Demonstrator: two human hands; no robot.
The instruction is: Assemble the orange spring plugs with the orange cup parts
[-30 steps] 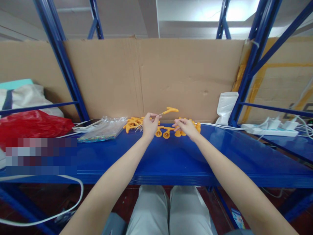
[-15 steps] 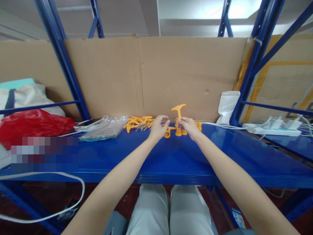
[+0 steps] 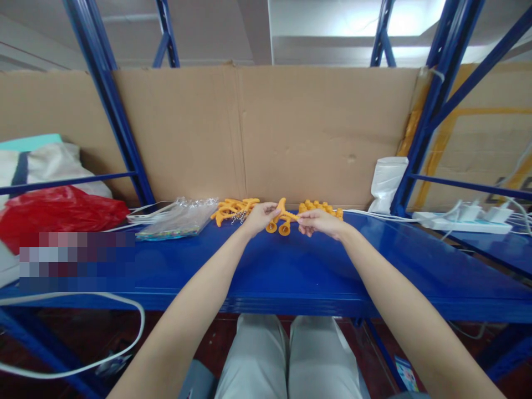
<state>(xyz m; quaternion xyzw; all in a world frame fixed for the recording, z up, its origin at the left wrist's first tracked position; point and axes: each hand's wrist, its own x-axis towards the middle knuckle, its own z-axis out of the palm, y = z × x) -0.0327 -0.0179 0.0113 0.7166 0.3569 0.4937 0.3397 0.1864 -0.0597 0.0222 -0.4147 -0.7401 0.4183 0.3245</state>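
An orange plastic T-shaped handle [image 3: 282, 206] lies between my hands, its crossbar to the left and its stem toward the right. My left hand [image 3: 261, 218] is closed with its fingertips at the crossbar. My right hand [image 3: 321, 223] pinches the end of the stem. Just below the handle, two orange round hollow-ended pieces [image 3: 285, 229] rest on the blue shelf [image 3: 286, 266]. Left of my left hand is a pile of orange curved pieces [image 3: 230, 208], with small shiny metal parts [image 3: 238, 218] beside it. Behind my right hand stand several orange knobbed pieces [image 3: 318, 205] in rows, partly hidden.
A clear plastic bag [image 3: 178, 219] lies left of the pile, and a red plastic bag [image 3: 62, 213] is farther left. A white pouch [image 3: 387, 183] leans near the right post. A power strip [image 3: 461, 219] with plugs sits at right. Cardboard [image 3: 299, 133] walls the back.
The T-shaped handle has gone from upright in my right hand to lying sideways, lower and farther left. My left hand has moved slightly left and closed at its crossbar.
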